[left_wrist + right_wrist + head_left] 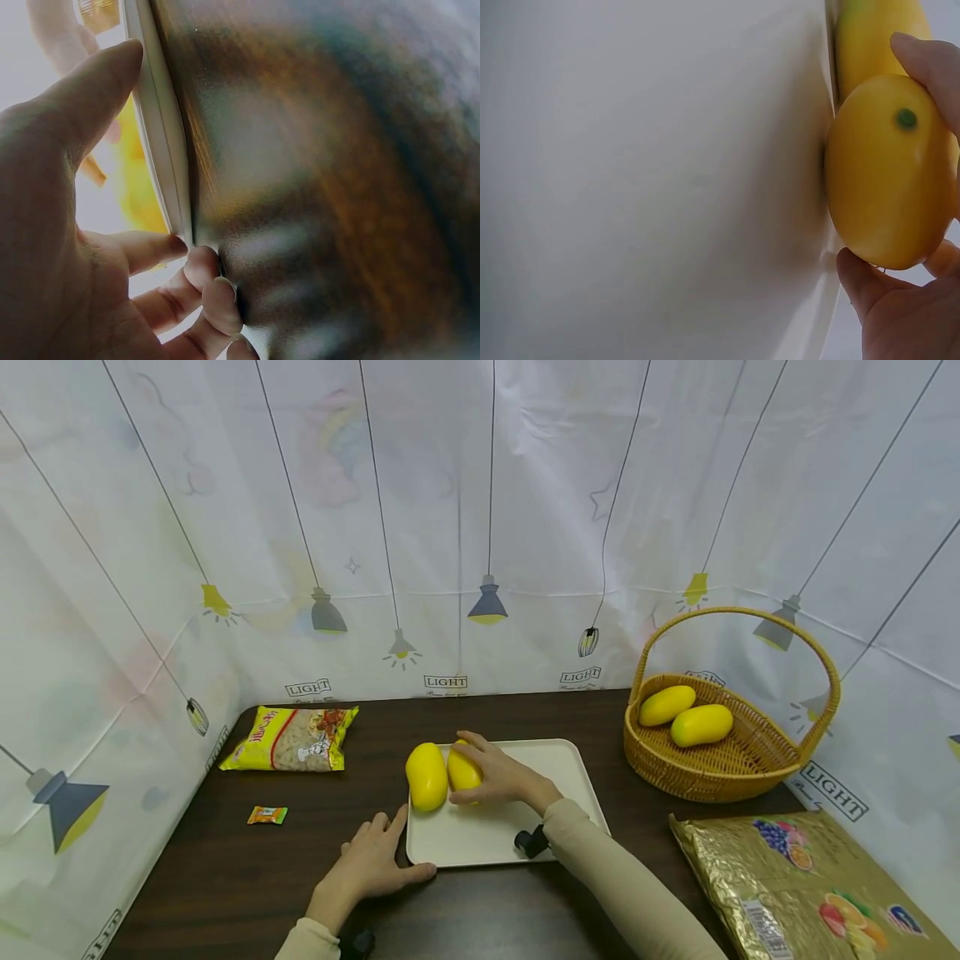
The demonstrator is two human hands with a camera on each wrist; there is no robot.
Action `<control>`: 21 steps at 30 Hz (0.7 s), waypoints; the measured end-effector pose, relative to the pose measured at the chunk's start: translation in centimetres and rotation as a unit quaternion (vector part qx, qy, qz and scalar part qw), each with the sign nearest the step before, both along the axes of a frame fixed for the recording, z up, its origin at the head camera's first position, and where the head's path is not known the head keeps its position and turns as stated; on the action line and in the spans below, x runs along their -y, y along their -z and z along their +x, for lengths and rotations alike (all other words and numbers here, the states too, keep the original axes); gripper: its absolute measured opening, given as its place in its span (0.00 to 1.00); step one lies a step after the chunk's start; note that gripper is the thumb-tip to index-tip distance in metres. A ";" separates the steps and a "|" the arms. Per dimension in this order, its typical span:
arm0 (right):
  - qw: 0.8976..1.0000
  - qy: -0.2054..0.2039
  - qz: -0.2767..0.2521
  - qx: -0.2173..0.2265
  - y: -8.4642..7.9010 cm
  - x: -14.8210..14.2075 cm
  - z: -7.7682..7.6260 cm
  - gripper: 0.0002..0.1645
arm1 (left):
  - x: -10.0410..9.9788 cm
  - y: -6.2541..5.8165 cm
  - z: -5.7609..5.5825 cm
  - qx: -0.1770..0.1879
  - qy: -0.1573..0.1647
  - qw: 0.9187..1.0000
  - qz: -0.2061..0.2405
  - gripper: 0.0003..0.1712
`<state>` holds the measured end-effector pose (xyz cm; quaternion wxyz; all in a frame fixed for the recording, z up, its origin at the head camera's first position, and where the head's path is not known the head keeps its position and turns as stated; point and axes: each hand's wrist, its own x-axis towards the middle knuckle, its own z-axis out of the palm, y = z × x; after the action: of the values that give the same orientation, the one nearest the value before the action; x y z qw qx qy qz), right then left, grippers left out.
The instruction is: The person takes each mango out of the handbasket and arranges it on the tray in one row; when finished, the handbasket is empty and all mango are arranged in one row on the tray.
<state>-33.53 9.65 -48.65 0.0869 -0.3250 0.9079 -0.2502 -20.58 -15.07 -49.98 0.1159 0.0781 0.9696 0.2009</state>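
Note:
A yellow mango (462, 768) is gripped by my right hand (497, 774) over the left part of a white rectangular tray (487, 843). In the right wrist view, thumb and fingers span this mango (889, 180), and its green stem spot shows. A second mango (426, 777) lies right beside it, along the tray's left edge. My left hand (373, 858) rests at the tray's front-left corner with fingers spread. Its thumb (105, 82) lies against the tray's rim (161, 142) in the left wrist view, and the fingertips touch the corner and the table.
At the right stands a wicker basket (697, 789) with a tall handle and two mangoes (701, 725) inside. A gold fruit-printed bag (817, 885) lies in front of it. Farther left are a yellow snack bag (296, 739) and a small wrapped candy (267, 815) on the dark table (217, 877).

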 end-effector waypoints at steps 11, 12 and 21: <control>1.000 0.003 -0.005 0.000 0.2 0.1 0.1 0.54 | 0.0 0.0 0.0 -0.004 0.001 1.000 0.004 0.63; 1.000 0.002 -0.007 -0.001 0.2 0.1 0.1 0.54 | -0.1 0.0 0.0 -0.004 0.002 1.000 0.004 0.63; 1.000 0.018 0.003 0.002 -0.1 -0.5 0.0 0.56 | 0.0 -0.1 0.1 0.000 0.003 1.000 0.001 0.63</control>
<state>-33.52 10.19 -48.55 0.0851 -0.3079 0.9142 -0.2493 -20.53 -15.10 -49.87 0.1162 0.0811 0.9692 0.2013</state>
